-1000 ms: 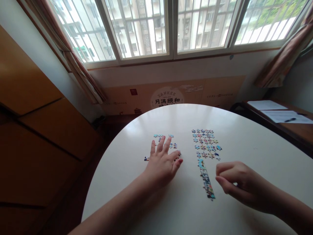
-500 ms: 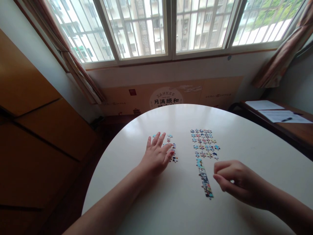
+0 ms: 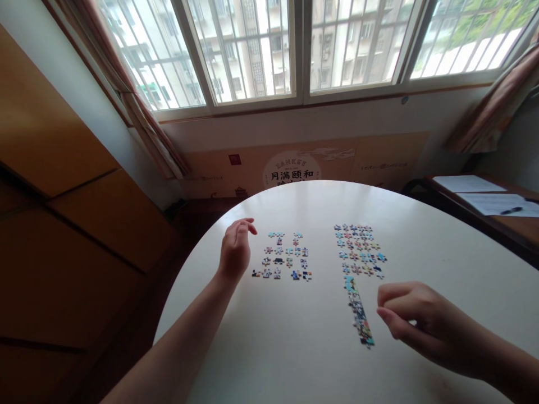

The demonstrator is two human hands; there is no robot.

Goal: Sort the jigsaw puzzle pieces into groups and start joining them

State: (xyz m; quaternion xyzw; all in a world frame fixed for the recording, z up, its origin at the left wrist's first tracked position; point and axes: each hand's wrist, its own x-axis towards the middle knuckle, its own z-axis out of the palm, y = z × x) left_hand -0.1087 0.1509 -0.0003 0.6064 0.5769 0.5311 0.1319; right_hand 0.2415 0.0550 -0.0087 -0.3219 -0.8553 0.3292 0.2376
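Note:
My left hand (image 3: 236, 244) is raised at the left of the loose jigsaw pieces (image 3: 278, 251), fingers bent to the right and nothing visible in them. Those pieces lie apart in several uneven rows. My right hand (image 3: 415, 314) is closed, thumb against the curled forefinger; whatever it may hold is hidden. Left of it lies a joined strip of jigsaw pieces (image 3: 357, 311), slanting towards me, with a straight right edge. Above the strip, a block of closely set jigsaw pieces (image 3: 360, 247) stands in rows.
All the pieces lie on a round white table (image 3: 269, 348). A brown side table (image 3: 526, 225) at the right holds paper sheets (image 3: 471, 183) and a dark pen (image 3: 511, 211). Wooden cabinets (image 3: 50, 269) stand at the left, and a barred window (image 3: 252, 50) is ahead.
My left hand has moved left off the loose pieces, uncovering them, and its spread fingers have drawn in. My right hand keeps its closed pose beside the strip. The view has shifted slightly.

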